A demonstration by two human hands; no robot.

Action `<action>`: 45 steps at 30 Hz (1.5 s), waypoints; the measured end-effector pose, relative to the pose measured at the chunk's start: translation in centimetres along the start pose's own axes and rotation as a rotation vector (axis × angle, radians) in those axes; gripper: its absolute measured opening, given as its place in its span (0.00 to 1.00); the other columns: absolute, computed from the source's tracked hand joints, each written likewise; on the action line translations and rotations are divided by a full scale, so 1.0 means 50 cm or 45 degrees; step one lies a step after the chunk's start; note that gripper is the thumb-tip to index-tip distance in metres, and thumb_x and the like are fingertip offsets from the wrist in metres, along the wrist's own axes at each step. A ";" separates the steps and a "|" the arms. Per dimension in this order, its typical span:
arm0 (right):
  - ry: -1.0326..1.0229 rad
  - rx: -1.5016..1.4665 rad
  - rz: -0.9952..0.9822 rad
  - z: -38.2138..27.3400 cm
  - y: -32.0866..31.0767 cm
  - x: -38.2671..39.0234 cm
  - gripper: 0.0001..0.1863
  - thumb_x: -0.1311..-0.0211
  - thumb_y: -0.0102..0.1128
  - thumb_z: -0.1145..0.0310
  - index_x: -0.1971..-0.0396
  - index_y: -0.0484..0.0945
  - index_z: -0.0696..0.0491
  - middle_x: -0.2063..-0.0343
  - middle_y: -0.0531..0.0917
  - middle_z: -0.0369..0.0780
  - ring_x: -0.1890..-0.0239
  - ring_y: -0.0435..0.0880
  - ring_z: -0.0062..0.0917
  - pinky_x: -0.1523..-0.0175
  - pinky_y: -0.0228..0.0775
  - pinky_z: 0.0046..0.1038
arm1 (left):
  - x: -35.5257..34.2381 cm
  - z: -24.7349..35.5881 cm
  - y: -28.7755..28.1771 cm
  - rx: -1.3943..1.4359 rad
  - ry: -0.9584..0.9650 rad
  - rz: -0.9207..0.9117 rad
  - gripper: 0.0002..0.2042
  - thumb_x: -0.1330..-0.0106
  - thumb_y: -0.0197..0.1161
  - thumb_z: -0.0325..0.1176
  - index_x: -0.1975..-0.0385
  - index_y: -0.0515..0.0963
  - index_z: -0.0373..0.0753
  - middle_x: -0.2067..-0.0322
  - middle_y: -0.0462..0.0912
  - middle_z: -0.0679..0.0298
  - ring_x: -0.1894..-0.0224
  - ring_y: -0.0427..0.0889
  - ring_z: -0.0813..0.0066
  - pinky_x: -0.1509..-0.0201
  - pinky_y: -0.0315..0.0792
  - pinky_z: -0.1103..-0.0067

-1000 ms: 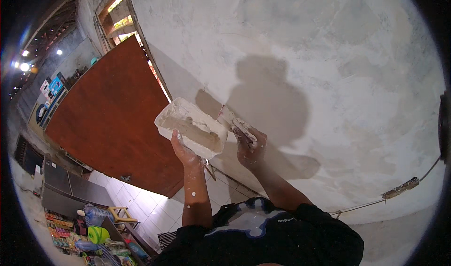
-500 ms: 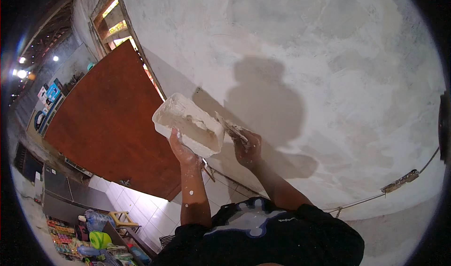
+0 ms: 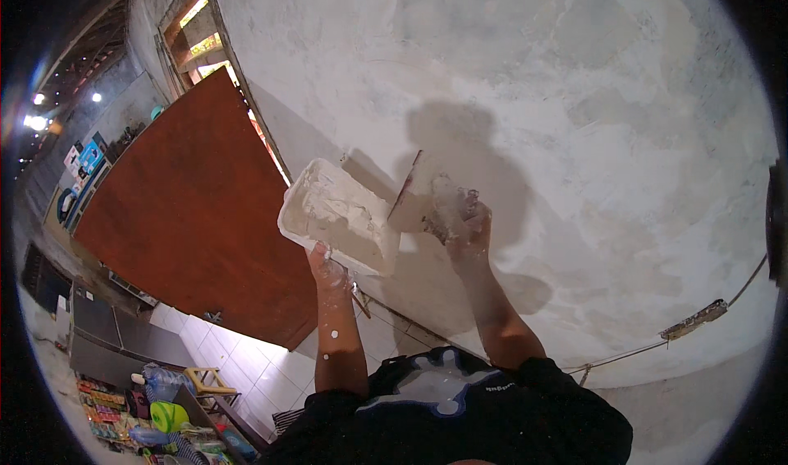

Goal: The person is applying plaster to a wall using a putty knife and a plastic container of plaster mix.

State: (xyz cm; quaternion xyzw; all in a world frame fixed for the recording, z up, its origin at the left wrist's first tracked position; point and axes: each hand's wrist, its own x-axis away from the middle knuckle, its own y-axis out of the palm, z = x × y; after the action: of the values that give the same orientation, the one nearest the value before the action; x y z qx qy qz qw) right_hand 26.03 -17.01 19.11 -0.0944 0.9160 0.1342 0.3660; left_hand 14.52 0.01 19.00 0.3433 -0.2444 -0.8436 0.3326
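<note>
My left hand (image 3: 329, 270), spattered with white, grips a white rectangular plastic tub (image 3: 349, 261) from below. The tub is tilted, and pale plaster paste (image 3: 332, 198) lies in it and coats its inner walls. In my right hand (image 3: 472, 231) is a plastering trowel (image 3: 421, 187) with a flat, paste-smeared blade. Its blade stands beside the tub's right rim; whether the two touch I cannot tell. Behind both is the wall (image 3: 591, 178), covered in patchy white and grey plaster, with my shadow on it.
A reddish-brown door (image 3: 197, 219) stands at the left, beside a window opening (image 3: 197, 38). Below it lies a white tiled floor (image 3: 254, 358). Packets and bottles crowd a shelf (image 3: 123, 420) at the lower left. A cable with a dirty fitting (image 3: 694, 320) runs along the wall at right.
My right hand has risen to the right and turned the trowel, so its flat blade now shows. The tub has shifted slightly right and tipped, showing more of the paste inside.
</note>
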 end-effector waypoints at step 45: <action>0.042 0.500 -0.384 -0.010 0.064 0.014 0.04 0.45 0.57 0.71 0.73 0.78 0.54 0.67 0.75 0.43 0.73 0.74 0.22 0.73 0.65 0.20 | -0.020 -0.047 -0.021 0.159 -0.239 -0.008 0.34 0.50 0.61 0.43 0.44 0.60 0.32 0.50 0.70 0.56 0.47 0.69 0.62 0.42 0.62 0.69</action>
State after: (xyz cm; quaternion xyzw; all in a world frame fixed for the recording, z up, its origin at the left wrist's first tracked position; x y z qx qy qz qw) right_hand 24.33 -14.21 19.56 -0.1595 0.9059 -0.1040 0.3783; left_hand 16.40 0.98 17.22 0.2837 -0.3254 -0.8563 0.2836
